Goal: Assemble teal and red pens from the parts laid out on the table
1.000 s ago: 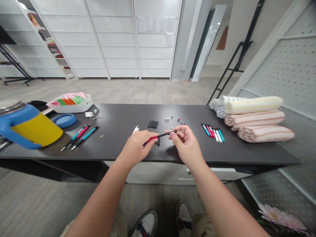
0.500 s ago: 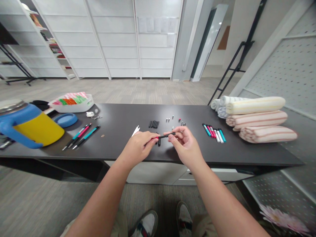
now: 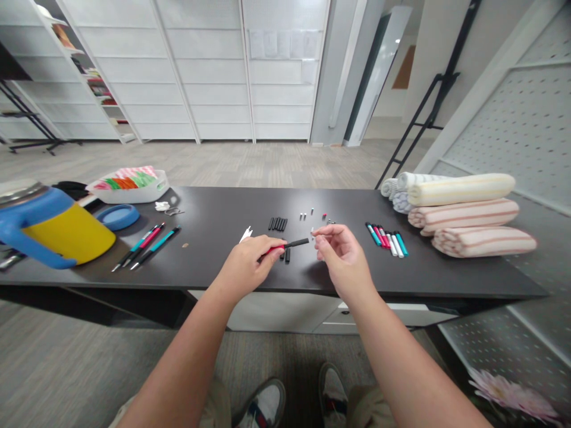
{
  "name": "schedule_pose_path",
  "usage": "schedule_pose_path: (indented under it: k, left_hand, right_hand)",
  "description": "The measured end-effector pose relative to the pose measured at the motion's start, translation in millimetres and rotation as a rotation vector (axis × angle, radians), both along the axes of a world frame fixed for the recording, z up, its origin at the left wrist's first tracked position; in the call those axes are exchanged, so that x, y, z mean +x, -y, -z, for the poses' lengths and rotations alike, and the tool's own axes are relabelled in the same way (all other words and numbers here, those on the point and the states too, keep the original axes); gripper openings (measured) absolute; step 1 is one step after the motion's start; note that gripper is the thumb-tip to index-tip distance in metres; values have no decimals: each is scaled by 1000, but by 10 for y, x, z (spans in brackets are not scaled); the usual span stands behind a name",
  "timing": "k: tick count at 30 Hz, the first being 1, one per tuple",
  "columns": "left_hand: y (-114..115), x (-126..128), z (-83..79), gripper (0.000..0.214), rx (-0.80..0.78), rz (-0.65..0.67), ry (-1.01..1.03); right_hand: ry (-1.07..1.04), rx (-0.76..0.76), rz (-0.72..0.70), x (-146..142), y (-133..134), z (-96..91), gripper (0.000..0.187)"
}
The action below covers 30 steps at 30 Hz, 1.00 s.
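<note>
My left hand (image 3: 245, 261) is closed on a partly assembled pen with a red part near the fingers and a black barrel (image 3: 297, 243) pointing right. My right hand (image 3: 343, 258) is just right of the barrel's end, apart from it. Its thumb and fingertips are drawn together; whatever they pinch is too small to make out. Below and behind the pen lie short black tubes (image 3: 287, 255), partly hidden. Farther back, several black tubes (image 3: 278, 224) lie in a row. White thin sticks (image 3: 246, 233) poke out behind my left hand.
Small metal pieces (image 3: 303, 216) and a red piece (image 3: 324, 216) lie at the back. Coloured pen barrels (image 3: 387, 240) sit at the right, beside rolled towels (image 3: 468, 211). At the left are finished-looking pens (image 3: 156, 246), a blue lid (image 3: 118, 217), a yellow-blue jug (image 3: 66, 229) and a white basket (image 3: 134, 193).
My right hand has let go of the black barrel and moved slightly right. The pen stays in my left hand, its free end now showing.
</note>
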<state>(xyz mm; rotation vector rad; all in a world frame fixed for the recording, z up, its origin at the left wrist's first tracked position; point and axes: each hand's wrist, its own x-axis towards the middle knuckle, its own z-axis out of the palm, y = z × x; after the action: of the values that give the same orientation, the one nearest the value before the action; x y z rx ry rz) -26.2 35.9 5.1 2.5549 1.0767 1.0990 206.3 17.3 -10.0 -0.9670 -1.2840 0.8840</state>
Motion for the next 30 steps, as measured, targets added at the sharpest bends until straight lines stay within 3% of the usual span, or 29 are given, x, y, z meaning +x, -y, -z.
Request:
schedule_pose_path:
  k: [2,10,19,30]
  left_hand:
    - [-9,-9,7,20,-1,-6,4]
    - [-6,-12,-3,21,-4,7,7]
    - [-17,-28,16,20,-13,39,-16]
    - [19,-18,-12,18,-109,121,83]
  right_hand:
    - [-44,20,35,25,-16,5,23]
    - [-23,38,-41,16,-15,-2,31]
    - [292,102,-11,100,40,-89,22]
    - [379,132,-66,90,78,-74,20]
